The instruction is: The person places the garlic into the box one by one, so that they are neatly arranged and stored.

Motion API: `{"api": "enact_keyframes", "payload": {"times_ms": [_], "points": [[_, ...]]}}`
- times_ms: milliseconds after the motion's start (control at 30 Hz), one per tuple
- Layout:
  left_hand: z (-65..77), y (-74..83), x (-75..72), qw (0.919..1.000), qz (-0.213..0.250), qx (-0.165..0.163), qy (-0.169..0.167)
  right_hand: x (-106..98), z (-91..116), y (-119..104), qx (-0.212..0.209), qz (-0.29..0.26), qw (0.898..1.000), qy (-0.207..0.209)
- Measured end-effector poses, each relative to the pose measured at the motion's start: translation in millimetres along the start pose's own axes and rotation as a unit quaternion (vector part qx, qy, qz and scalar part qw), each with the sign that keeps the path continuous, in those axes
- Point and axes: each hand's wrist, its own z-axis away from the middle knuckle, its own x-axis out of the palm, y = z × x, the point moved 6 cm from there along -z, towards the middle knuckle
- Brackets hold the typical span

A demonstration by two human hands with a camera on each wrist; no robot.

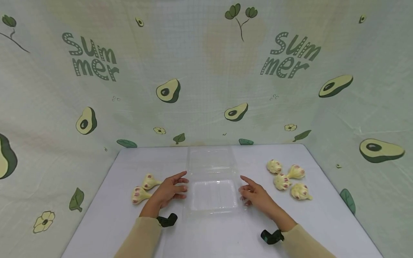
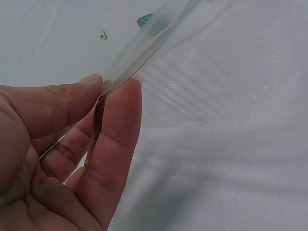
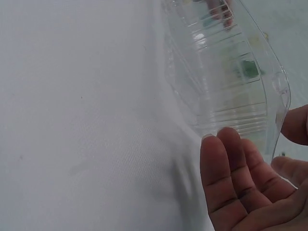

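Observation:
A clear plastic clamshell container (image 1: 213, 195) lies opened out in the middle of the white table, its lid (image 1: 211, 159) laid back toward the far edge. At its left side, my left hand (image 1: 170, 190) pinches the thin rim between thumb and fingers, seen close in the left wrist view. On the opposite side my right hand (image 1: 256, 197) holds the rim, with the fingers (image 3: 219, 178) against the ridged outer wall and the thumb across the edge. No contents show inside the container.
Two garlic bulbs (image 1: 139, 195) lie left of my left hand, close to its wrist. Several more garlic bulbs (image 1: 281, 181) are grouped to the right, beyond my right hand. A printed curtain (image 1: 206, 71) hangs around the table's (image 1: 206, 240) back and sides.

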Motion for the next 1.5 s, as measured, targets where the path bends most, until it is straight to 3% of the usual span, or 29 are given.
{"api": "enact_keyframes", "payload": {"times_ms": [267, 467, 567, 933, 1200, 1500], "points": [[1.7, 0.7, -0.5, 0.9996, 0.002, -0.005, 0.026, 2.1, -0.7, -1.5, -0.007, -0.014, 1.0, 0.021], [4.7, 0.8, 5.1, 0.9994, 0.007, -0.012, -0.032, 1.4, -1.2, -4.2, -0.013, -0.029, 0.999, 0.034], [4.3, 0.7, 5.8, 0.9989, 0.012, -0.01, -0.043, 0.7, -1.9, -3.7, -0.013, -0.036, 0.998, 0.04], [1.3, -2.6, 1.6, 0.9997, 0.022, -0.005, 0.005, -1.1, -7.1, 1.1, -0.003, -0.031, 0.998, 0.045], [0.9, -2.5, 2.8, 0.9995, 0.03, -0.009, -0.005, -0.9, -7.4, -1.9, -0.002, -0.027, 0.999, 0.046], [-0.8, 0.5, 3.8, 1.0, 0.0, -0.004, -0.005, -0.8, -6.5, -3.6, -0.012, -0.024, 0.999, 0.041]]}}
